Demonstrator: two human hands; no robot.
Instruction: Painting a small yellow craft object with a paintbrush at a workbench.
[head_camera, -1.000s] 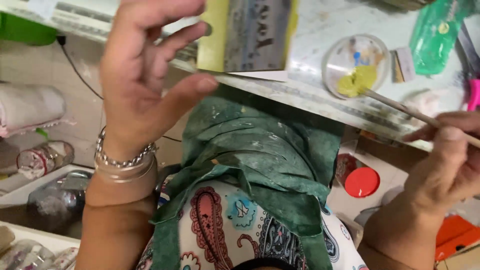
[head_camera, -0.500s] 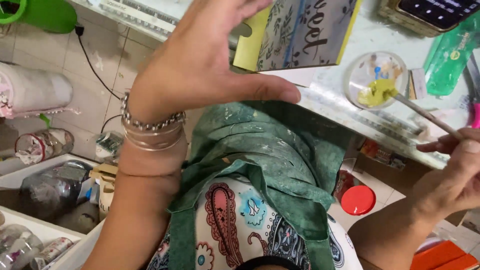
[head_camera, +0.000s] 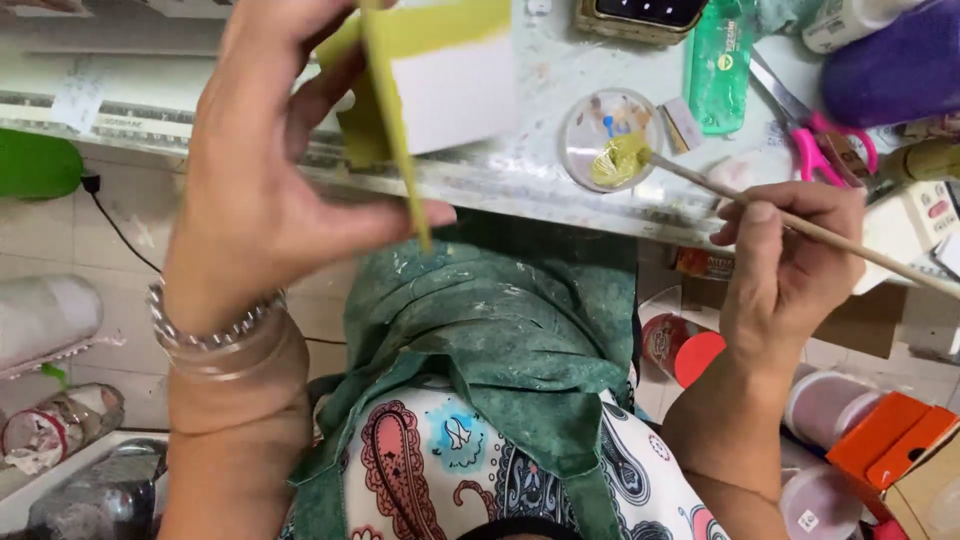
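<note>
Fingers (head_camera: 330, 215) around yellow-edged board (head_camera: 400, 120), brush (head_camera: 800, 225) in right fingers (head_camera: 790, 215)

Your left hand (head_camera: 265, 190) is cut by the top edge, fingertips out of frame, and motion blur smears it. The yellow-edged board (head_camera: 440, 85) it holds runs off the top too; its painted face is turned away, so you can't tell what's on it. Brush (head_camera: 800, 225) handle exits at the right edge; the bristles are buried in yellow-green paint in the round dish (head_camera: 610, 140). Purple container (head_camera: 890, 65) and pink scissors (head_camera: 815, 140) are partly cropped or overlapped. Dark device (head_camera: 645, 15) is clipped at the top.
</note>
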